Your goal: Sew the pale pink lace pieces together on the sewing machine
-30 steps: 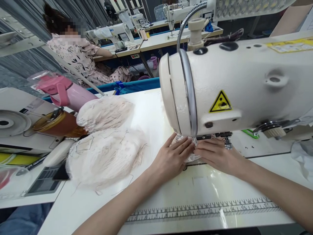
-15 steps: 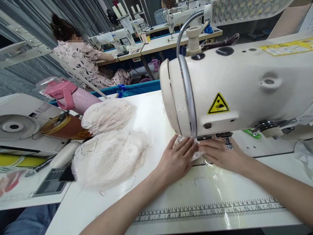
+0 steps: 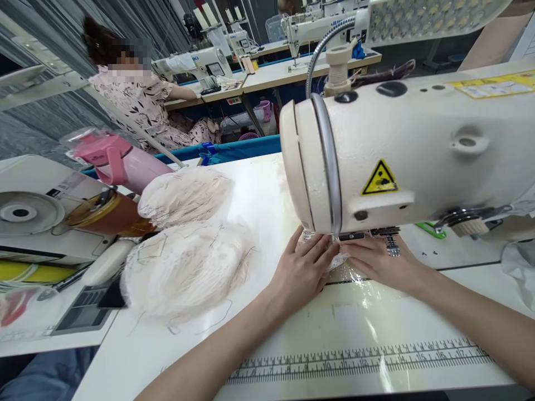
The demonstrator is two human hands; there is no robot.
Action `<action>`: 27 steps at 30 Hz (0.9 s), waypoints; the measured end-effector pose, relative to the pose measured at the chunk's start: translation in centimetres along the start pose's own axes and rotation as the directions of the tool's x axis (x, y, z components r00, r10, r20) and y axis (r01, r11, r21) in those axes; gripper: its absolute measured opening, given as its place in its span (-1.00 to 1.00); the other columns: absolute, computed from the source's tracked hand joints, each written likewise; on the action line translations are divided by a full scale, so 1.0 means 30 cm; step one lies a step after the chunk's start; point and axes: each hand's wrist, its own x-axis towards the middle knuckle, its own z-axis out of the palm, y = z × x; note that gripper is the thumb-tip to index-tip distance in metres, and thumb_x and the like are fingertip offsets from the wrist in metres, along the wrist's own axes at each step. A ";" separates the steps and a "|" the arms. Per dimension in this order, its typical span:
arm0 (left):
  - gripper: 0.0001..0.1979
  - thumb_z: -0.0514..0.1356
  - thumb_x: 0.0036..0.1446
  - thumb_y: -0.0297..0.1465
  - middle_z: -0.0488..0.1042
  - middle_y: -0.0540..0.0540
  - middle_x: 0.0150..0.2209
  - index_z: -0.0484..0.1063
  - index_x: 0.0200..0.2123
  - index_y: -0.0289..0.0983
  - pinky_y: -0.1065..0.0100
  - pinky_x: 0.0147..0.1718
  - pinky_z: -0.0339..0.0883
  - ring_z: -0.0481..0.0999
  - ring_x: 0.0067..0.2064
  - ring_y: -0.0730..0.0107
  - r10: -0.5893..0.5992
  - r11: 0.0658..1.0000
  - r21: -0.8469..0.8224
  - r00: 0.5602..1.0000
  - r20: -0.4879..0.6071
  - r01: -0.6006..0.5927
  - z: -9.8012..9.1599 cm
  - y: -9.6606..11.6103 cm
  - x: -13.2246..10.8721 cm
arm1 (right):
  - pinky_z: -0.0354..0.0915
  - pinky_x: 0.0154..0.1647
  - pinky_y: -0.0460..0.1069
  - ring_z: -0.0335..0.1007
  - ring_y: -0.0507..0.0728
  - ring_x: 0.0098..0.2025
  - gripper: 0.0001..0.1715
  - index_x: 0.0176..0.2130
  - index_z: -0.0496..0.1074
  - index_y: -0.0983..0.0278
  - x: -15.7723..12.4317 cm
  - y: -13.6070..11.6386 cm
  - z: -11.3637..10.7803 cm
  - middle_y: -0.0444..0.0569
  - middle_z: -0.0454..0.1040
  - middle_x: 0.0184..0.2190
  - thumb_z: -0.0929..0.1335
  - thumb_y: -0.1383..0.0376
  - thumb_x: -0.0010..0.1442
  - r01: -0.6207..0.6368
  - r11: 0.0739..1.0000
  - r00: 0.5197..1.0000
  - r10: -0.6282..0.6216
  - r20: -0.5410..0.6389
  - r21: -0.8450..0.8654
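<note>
- Although the view has shifted slightly in the last half second, the left hand [image 3: 298,273] and right hand [image 3: 378,259] keep nearly the same place at the sewing machine [image 3: 351,131], so the same step seems to continue
- White lace [image 3: 339,260] sits below the machine's head, partly covered by both hands
- Left hand lies flat on it, fingers extended, not clenched
- Right hand's fingertips are partly hidden; whether they pinch, I cannot tell
- Two pale cloth bundles [image 3: 188,273] lie unmoved on the counter [image 3: 259,189]
</note>
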 end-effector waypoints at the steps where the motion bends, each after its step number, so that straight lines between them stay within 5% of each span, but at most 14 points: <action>1: -0.63 0.02 0.27 -0.45 0.40 -0.12 0.12 0.33 0.13 -0.30 -0.03 0.24 0.07 0.39 0.14 0.19 0.032 0.999 -0.002 0.999 -0.017 -0.032 0.000 -0.003 -0.002 | 0.22 -0.28 0.02 0.35 0.06 -0.33 -0.68 -0.28 0.47 0.16 -0.002 0.000 0.001 -0.14 0.50 -0.32 0.18 0.41 0.28 0.007 1.000 1.000 -0.007 0.000 -0.010; 7: -0.65 0.00 0.30 -0.47 0.41 -0.13 0.11 0.34 0.11 -0.35 0.07 0.24 0.10 0.40 0.14 0.25 0.141 0.990 0.000 0.990 0.009 -0.141 -0.012 -0.034 -0.009 | 0.23 -0.34 0.02 0.38 0.07 -0.28 -0.76 -0.15 0.44 0.21 -0.023 0.010 0.038 -0.10 0.52 -0.22 0.24 0.41 0.25 0.142 0.982 0.990 -0.141 0.017 -0.121; 18: -0.65 -0.04 0.28 -0.46 0.45 -0.14 0.07 0.38 0.06 -0.35 0.08 0.23 0.14 0.38 0.16 0.23 0.142 0.989 -0.032 0.990 0.010 -0.142 -0.023 -0.070 -0.003 | 0.18 -0.16 0.02 0.35 0.09 -0.05 -0.68 -0.13 0.37 0.24 -0.031 -0.019 0.068 -0.08 0.50 -0.11 0.24 0.53 0.16 0.155 0.983 0.982 -0.142 0.126 -0.098; 27: -0.63 0.00 0.23 -0.42 0.43 -0.22 0.09 0.38 0.04 -0.43 0.05 0.24 0.10 0.38 0.15 0.13 0.105 0.994 0.008 0.994 0.001 -0.105 -0.018 -0.043 -0.005 | 0.19 -0.16 0.00 0.36 0.08 -0.10 -0.72 -0.19 0.39 0.25 -0.024 -0.016 0.063 -0.07 0.50 -0.17 0.23 0.52 0.17 0.133 0.989 0.986 -0.126 0.110 -0.057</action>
